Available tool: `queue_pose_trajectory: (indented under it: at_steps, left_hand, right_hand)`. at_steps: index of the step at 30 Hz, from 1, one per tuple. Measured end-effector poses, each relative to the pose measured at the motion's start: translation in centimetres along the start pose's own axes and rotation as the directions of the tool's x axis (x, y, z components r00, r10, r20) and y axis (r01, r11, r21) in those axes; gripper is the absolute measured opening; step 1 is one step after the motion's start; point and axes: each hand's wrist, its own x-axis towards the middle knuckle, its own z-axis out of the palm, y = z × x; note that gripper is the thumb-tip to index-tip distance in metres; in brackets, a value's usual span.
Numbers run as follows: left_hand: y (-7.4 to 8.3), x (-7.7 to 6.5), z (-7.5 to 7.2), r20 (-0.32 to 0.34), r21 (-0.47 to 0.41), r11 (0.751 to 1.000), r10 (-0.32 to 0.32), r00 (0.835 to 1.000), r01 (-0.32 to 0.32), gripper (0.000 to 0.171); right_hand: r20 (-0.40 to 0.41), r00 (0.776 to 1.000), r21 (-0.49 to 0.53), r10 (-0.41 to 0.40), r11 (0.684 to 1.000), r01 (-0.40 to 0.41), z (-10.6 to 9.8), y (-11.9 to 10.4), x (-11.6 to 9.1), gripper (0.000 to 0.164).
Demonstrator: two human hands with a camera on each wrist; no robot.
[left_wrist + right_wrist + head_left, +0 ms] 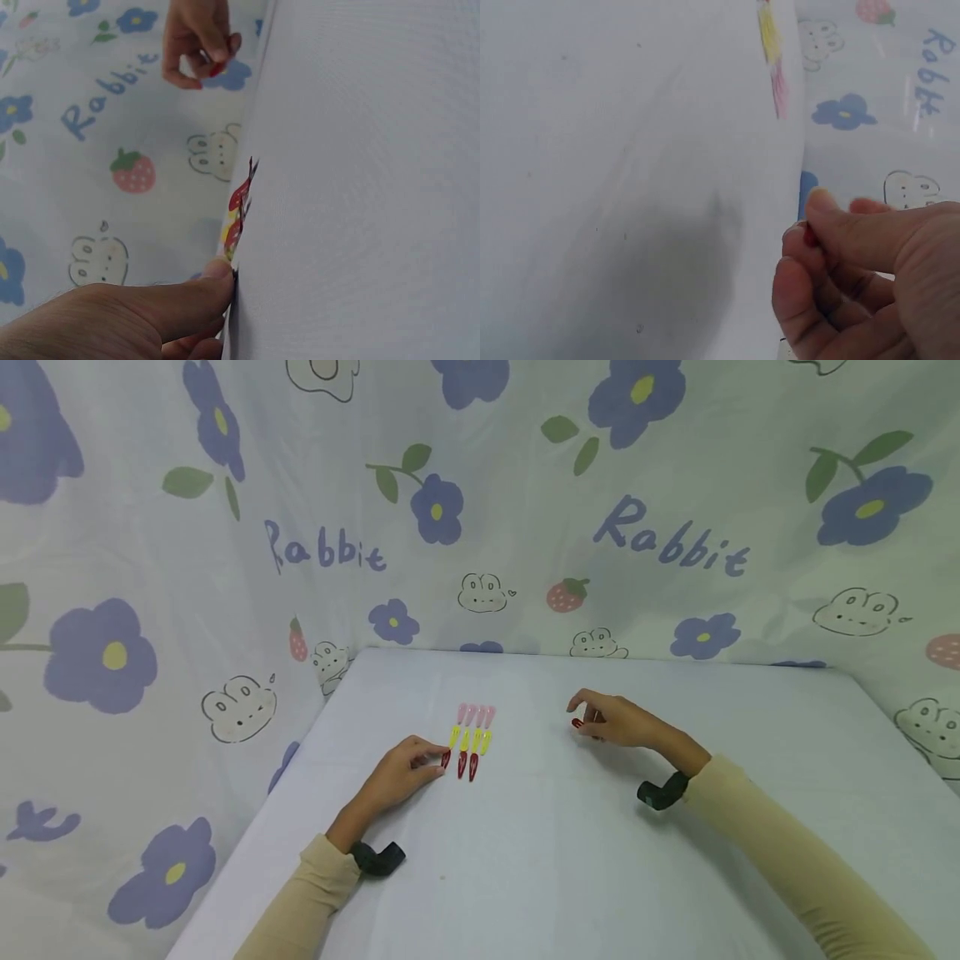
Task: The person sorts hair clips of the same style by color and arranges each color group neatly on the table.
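Snap hair clips lie in rows on the white table: pink clips [480,716] at the back, yellow clips [476,741] in the middle, red clips [473,767] in front. At the left end of the red row, my left hand [397,774] pinches a red hair clip [446,759] between thumb and forefinger, close over the tabletop. Farther right, my right hand [622,720] holds another red hair clip [577,723]. In the right wrist view only a small red part of this clip [810,237] shows between thumb and finger; the other fingers are curled.
The white-covered table [555,860] reaches back to a hanging cloth [510,460] printed with flowers, rabbits and strawberries. A dark wrist camera [378,859] is strapped to the left wrist, and a second wrist camera [662,792] to the right.
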Motion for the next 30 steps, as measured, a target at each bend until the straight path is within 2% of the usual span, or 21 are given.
queue_pose_trajectory:
  at_steps: [12, 18, 30]
  left_hand:
    - [0.0, 0.0, 0.0, 0.0, -0.004, 1.0, -0.016, 1.0, 0.016, 0.035]
    - [0.1, 0.1, 0.0, 0.002, -0.003, 1.0, -0.022, 1.0, 0.022, 0.034]
    - [0.1, 0.0, -0.1, 0.009, 0.016, 1.0, -0.004, 1.0, 0.003, 0.035]
  right_hand:
    - [-0.089, 0.995, 0.146, -0.053, 0.987, 0.066, 1.5, -0.8, -0.7, 0.022]
    - [-0.114, 0.992, 0.233, -0.049, 0.97, 0.075, 2.1, -1.5, -1.0, 0.029]
    - [-0.155, 0.985, 0.307, -0.075, 0.944, 0.12, 4.3, -2.1, -0.9, 0.021]
